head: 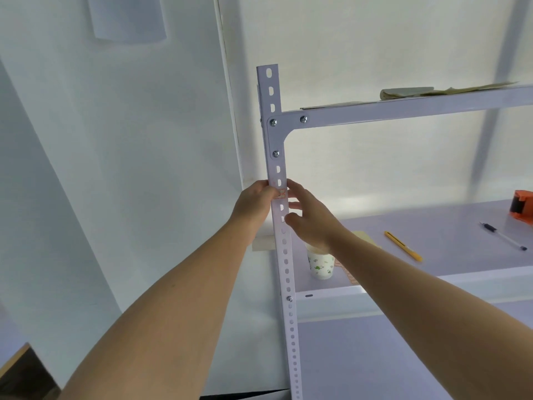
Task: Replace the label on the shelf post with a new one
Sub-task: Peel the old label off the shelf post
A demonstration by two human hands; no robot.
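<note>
A white perforated shelf post (pixel 277 157) stands upright in the middle of the view. A small white label with red print (pixel 281 194) is on the post at hand height. My left hand (pixel 253 202) is at the post's left edge with its thumb on the label. My right hand (pixel 308 217) is at the post's right side, fingertips touching the label's right edge and the post. Whether the label is stuck down or held loose cannot be told.
On the middle shelf (pixel 432 226) lie a paper cup (pixel 320 264), a yellow utility knife (pixel 403 245), a pen (pixel 503 235), an orange tape dispenser (pixel 522 207) and a sheet of red-printed labels (pixel 347 272). Folded paper (pixel 409 92) rests on the top shelf. A white wall is at left.
</note>
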